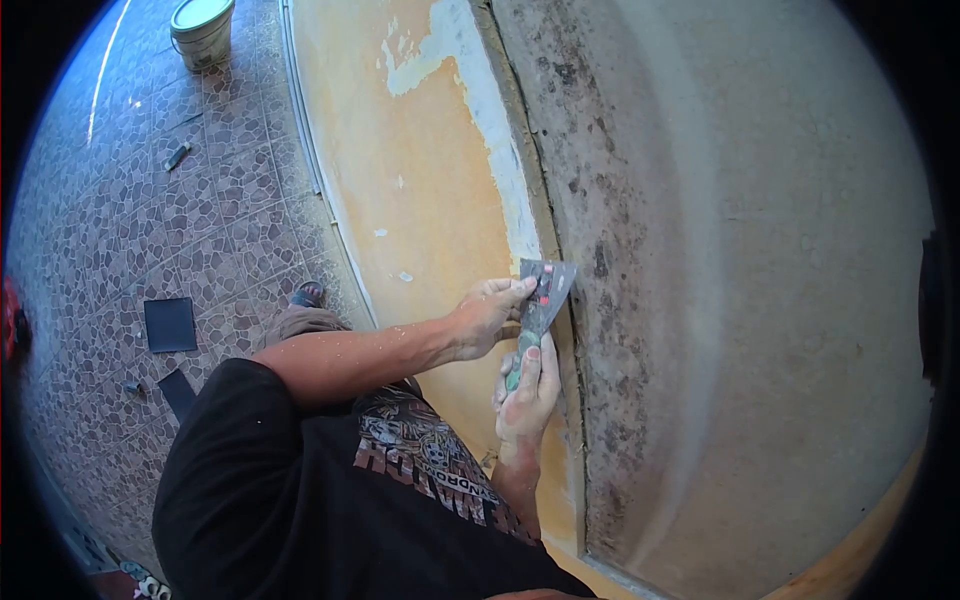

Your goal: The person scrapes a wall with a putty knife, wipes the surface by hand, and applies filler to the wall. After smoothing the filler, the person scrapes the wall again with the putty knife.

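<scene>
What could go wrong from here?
The left hand is touching the scraper's blade, so a slip might nick a finger. The right hand looks dusty, so its grip on the handle could slide. A dark square sheet lies on the tiled floor; stepping on it might be slippery.

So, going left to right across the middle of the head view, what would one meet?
Cut-off red object, flat black square sheet, dark sandal on a foot, yellow-orange painted wall, green-handled, metal-bladed scraper, grey dark-blotched wall.
</scene>
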Motion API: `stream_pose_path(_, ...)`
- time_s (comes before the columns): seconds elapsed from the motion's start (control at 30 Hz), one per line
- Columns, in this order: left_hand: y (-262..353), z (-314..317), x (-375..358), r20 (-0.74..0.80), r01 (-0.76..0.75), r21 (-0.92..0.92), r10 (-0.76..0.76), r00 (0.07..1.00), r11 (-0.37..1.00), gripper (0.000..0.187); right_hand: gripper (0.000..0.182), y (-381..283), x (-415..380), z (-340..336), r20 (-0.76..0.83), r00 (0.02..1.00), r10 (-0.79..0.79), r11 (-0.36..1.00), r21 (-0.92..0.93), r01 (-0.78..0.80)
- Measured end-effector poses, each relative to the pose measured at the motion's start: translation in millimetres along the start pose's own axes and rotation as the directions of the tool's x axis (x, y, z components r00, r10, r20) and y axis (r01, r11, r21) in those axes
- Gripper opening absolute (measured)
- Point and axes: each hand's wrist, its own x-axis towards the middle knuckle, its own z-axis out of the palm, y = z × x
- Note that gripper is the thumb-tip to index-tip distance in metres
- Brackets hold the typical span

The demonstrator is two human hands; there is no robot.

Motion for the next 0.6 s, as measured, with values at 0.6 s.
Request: stream_pose_path(0.6,0.0,0.9,3.2,-0.008,0.043,-0.011,-0.043,0.999,0.999,0.029,0.046,-0.6,-17.1,14.5,-0.073,0.997,0.011,0.994,0.106,-0.003)
